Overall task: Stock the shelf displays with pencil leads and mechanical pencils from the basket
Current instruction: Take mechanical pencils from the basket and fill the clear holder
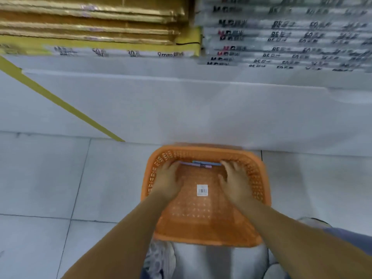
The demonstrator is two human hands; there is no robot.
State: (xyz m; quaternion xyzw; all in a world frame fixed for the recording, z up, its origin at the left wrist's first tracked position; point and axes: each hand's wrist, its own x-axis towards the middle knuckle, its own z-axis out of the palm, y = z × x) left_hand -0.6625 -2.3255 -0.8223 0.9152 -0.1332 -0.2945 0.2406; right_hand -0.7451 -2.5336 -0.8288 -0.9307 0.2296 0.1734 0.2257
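Low in the centre of the frame, the left hand (167,179) and the right hand (236,178) both reach down inside the orange basket (205,237), backs up, one near each side wall. Their fingertips meet the two ends of the mechanical pencils (201,164), a lilac one and a blue one lying crosswise, close together along the foot of the basket's far wall. Blur hides the fingers, so I cannot tell whether either hand pinches a pencil or only touches it. Between the hands the orange mesh floor shows, with a white barcode sticker (202,190) set nearer the right hand. Both forearms cross the near rim. The far rim sits right at the white base (181,109) of the shelf unit; touching or just apart, I cannot tell. Grey floor tiles (40,178) spread wide on the left of the basket and in a narrower band on the right. A yellow strip (60,101) slants down the base from the left edge to the floor line left of the basket. Gold stacks (90,21) fill the upper left, white printed packs (281,33) the upper right, their front edges set back from the base's lip. A grey patterned shoe (159,258) lies just under the near rim
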